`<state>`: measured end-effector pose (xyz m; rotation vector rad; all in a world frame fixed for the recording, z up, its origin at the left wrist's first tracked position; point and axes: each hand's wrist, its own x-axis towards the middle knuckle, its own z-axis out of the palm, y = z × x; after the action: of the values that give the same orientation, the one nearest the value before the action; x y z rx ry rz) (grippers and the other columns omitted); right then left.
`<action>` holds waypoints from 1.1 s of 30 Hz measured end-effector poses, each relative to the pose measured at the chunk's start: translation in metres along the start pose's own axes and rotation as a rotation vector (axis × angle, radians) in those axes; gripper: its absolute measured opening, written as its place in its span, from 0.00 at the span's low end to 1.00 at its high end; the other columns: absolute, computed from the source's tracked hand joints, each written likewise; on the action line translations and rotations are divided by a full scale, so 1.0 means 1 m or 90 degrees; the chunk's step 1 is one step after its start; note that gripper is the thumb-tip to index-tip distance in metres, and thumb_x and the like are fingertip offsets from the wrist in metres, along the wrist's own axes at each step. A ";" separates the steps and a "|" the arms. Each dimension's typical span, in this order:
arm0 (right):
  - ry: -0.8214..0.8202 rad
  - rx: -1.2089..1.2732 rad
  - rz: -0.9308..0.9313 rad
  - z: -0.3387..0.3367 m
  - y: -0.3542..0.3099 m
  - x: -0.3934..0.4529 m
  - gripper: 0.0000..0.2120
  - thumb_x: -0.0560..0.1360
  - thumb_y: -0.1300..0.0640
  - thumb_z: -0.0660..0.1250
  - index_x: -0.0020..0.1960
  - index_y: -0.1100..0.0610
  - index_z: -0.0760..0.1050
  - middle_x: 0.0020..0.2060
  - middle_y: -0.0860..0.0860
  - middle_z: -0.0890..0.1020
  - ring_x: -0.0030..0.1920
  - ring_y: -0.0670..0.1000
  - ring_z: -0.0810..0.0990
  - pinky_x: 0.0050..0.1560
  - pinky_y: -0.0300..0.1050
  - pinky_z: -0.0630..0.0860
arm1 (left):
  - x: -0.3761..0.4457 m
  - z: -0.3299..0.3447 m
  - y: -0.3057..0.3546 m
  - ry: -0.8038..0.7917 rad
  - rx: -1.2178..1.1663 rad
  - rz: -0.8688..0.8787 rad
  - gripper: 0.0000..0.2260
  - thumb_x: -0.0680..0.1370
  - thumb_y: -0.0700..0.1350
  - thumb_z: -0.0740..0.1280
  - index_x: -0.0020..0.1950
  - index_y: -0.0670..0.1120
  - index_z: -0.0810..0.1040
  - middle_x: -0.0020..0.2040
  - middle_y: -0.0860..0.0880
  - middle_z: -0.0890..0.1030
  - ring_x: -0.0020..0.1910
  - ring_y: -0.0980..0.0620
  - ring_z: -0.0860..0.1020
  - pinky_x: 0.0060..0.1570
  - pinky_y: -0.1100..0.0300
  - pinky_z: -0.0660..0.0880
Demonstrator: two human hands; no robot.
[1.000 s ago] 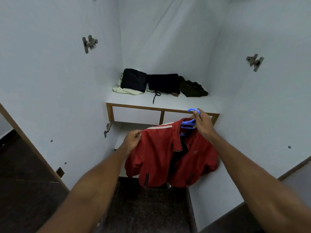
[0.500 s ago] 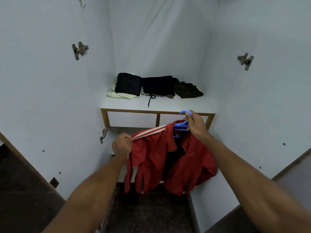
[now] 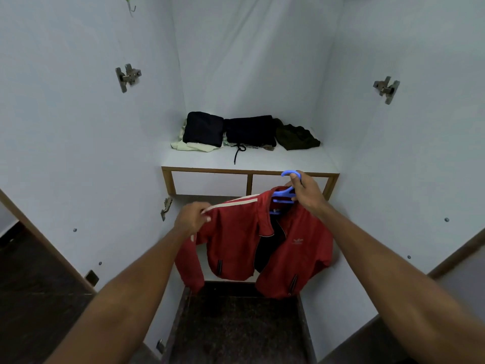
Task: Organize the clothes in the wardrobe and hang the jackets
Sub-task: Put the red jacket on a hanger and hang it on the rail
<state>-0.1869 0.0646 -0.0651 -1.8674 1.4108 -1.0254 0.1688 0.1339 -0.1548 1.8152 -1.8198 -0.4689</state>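
A red jacket (image 3: 236, 243) with white shoulder stripes hangs on a blue plastic hanger (image 3: 284, 193) in front of the open wardrobe. My right hand (image 3: 305, 191) grips the hanger just below its hook. My left hand (image 3: 193, 218) pinches the jacket's left shoulder by the striped seam and holds it out. The front is unzipped and shows a dark lining. One sleeve dangles at lower left.
Folded dark clothes (image 3: 228, 131) and a dark green garment (image 3: 296, 137) lie at the back of the white shelf (image 3: 288, 160), over two drawers. Door hinges (image 3: 127, 76) stick out from both side walls. A green hanger hook (image 3: 130, 3) shows at top left.
The view tilted up a little and the jacket spread out wider. My left hand drew the striped shoulder further left; my right hand kept its hold on the hanger.
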 end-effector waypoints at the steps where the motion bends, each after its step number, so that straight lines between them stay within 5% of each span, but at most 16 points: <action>1: 0.011 -0.004 0.006 0.002 0.002 -0.003 0.15 0.85 0.43 0.55 0.60 0.50 0.75 0.48 0.58 0.82 0.46 0.57 0.84 0.42 0.55 0.85 | -0.002 0.004 0.002 -0.045 0.059 -0.006 0.11 0.72 0.41 0.77 0.50 0.54 0.83 0.47 0.56 0.85 0.50 0.51 0.82 0.48 0.57 0.75; 6: 0.029 -0.032 -0.001 0.016 -0.001 -0.006 0.13 0.85 0.45 0.55 0.58 0.48 0.75 0.44 0.52 0.82 0.44 0.54 0.83 0.48 0.59 0.83 | -0.010 0.014 0.023 0.034 0.036 -0.022 0.27 0.67 0.50 0.82 0.64 0.55 0.79 0.59 0.57 0.81 0.57 0.55 0.78 0.62 0.53 0.75; 12: 0.042 -0.049 -0.023 0.017 -0.005 -0.009 0.13 0.85 0.46 0.55 0.58 0.51 0.75 0.41 0.51 0.80 0.43 0.54 0.82 0.46 0.59 0.82 | -0.013 0.023 0.041 0.100 0.067 -0.049 0.07 0.75 0.47 0.77 0.51 0.52 0.84 0.48 0.53 0.76 0.49 0.50 0.79 0.45 0.56 0.73; 15: 0.029 -0.043 -0.032 0.014 -0.006 -0.009 0.13 0.85 0.46 0.56 0.58 0.51 0.75 0.42 0.53 0.81 0.43 0.54 0.83 0.45 0.59 0.83 | -0.016 0.022 0.045 0.163 0.051 -0.069 0.08 0.75 0.47 0.76 0.53 0.50 0.84 0.50 0.52 0.75 0.46 0.50 0.79 0.43 0.58 0.73; 19: 0.053 -0.028 -0.008 0.011 -0.007 -0.009 0.13 0.85 0.46 0.55 0.58 0.50 0.76 0.42 0.51 0.81 0.45 0.54 0.83 0.47 0.59 0.83 | -0.016 0.023 0.054 0.127 0.141 -0.037 0.24 0.73 0.56 0.77 0.66 0.50 0.78 0.60 0.51 0.75 0.58 0.48 0.78 0.54 0.53 0.76; 21: 0.033 -0.030 -0.011 0.013 -0.008 -0.011 0.14 0.85 0.47 0.56 0.59 0.52 0.76 0.43 0.52 0.81 0.45 0.55 0.83 0.48 0.60 0.83 | -0.010 0.025 0.061 0.067 0.238 -0.019 0.38 0.70 0.68 0.74 0.74 0.51 0.71 0.69 0.48 0.71 0.69 0.45 0.70 0.67 0.46 0.69; 23: 0.002 -0.031 -0.028 0.017 -0.011 -0.015 0.14 0.85 0.48 0.56 0.61 0.53 0.76 0.42 0.51 0.81 0.44 0.54 0.83 0.47 0.60 0.82 | -0.006 0.024 0.086 0.054 0.193 0.032 0.41 0.70 0.72 0.70 0.77 0.55 0.65 0.74 0.49 0.67 0.73 0.45 0.65 0.71 0.42 0.63; 28: -0.052 -0.043 -0.144 0.037 -0.038 -0.020 0.13 0.85 0.52 0.57 0.58 0.50 0.81 0.44 0.45 0.81 0.46 0.47 0.80 0.51 0.49 0.79 | 0.008 0.033 0.161 0.043 -0.075 0.133 0.23 0.76 0.52 0.72 0.68 0.51 0.71 0.56 0.50 0.83 0.54 0.46 0.82 0.55 0.47 0.77; 30: -0.048 -0.059 -0.170 0.041 -0.046 -0.018 0.15 0.85 0.52 0.56 0.59 0.48 0.81 0.46 0.49 0.78 0.49 0.48 0.76 0.52 0.44 0.74 | 0.008 0.033 0.166 0.075 -0.079 0.111 0.22 0.76 0.39 0.67 0.70 0.47 0.73 0.51 0.45 0.84 0.49 0.42 0.82 0.48 0.47 0.78; 33: -0.060 -0.075 -0.192 0.034 -0.055 -0.020 0.16 0.85 0.54 0.56 0.47 0.37 0.75 0.44 0.50 0.72 0.47 0.49 0.72 0.48 0.41 0.68 | 0.007 0.026 0.166 0.101 -0.026 0.178 0.18 0.76 0.37 0.66 0.65 0.47 0.79 0.51 0.45 0.85 0.48 0.45 0.82 0.44 0.53 0.76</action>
<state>-0.1332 0.0990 -0.0437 -2.2339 1.1808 -0.9965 0.0192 0.1308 -0.0779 1.4949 -1.8986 -0.2463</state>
